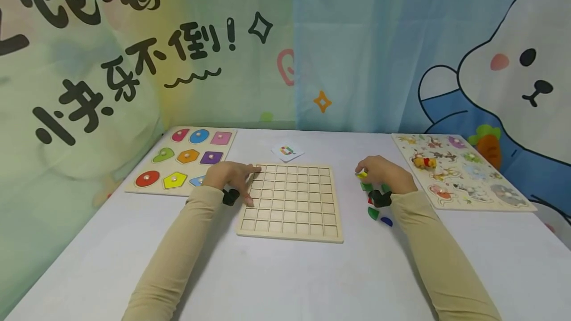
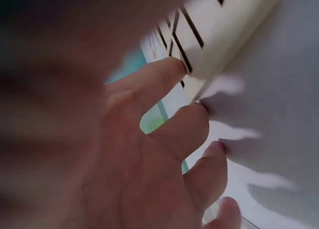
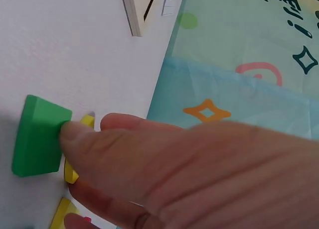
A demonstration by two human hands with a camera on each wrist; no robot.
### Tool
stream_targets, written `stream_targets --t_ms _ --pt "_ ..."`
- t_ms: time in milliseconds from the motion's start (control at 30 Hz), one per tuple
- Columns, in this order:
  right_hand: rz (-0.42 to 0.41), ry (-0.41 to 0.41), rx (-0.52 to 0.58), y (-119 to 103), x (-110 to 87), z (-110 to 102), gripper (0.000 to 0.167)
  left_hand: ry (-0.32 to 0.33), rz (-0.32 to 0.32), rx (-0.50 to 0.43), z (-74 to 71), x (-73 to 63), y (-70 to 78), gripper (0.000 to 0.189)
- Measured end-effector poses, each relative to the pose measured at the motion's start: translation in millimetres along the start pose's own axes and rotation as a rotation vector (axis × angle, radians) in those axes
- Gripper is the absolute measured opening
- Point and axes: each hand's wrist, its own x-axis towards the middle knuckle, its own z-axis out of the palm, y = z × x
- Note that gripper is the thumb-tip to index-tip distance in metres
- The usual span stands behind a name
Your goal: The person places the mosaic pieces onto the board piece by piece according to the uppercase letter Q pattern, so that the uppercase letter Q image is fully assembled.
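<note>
Spreading wide, the left hand (image 1: 229, 180) touched the board (image 1: 290, 203); the right hand (image 1: 382, 171) pinched 1 yellow block (image 3: 71, 173).

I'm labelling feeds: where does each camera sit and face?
Head: on the head, facing forward and down at the grid board; left hand, right hand, sleeves show.
Left wrist: worn there, facing the board's edge; that hand shows.
Right wrist: worn there, facing a yellow piece and green block; that hand shows.
Head and right wrist share the orange star.
</note>
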Motion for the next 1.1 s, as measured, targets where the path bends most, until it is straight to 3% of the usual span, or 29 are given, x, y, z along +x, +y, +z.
stream_targets --t_ms 267,400,533,767,900,1100 --pt "-0.025 0.048 -0.019 -1.3 3.3 1.5 0.021 0.02 0.031 0.02 2.9 3.0 0.8 0.111" --pt "-0.003 0.054 -0.02 0.9 4.9 3.6 0.016 0.03 0.1 0.061 6.8 8.5 6.4 0.111" --pt "0.029 0.038 0.019 3.6 3.5 5.1 0.016 0.001 0.172 0.024 12.5 16.2 14.4 0.113" --pt "-0.002 0.047 0.045 8.2 0.6 5.9 0.011 -0.017 0.174 -0.018 18.5 18.5 24.0 0.112" --pt "-0.019 0.099 0.063 11.3 -0.5 1.6 0.008 -0.012 0.171 -0.027 19.7 18.3 25.3 0.113" --pt "-0.039 0.21 0.124 9.1 -2.2 -6.8 0.017 -0.019 0.216 -0.025 21.8 19.9 27.8 0.112"
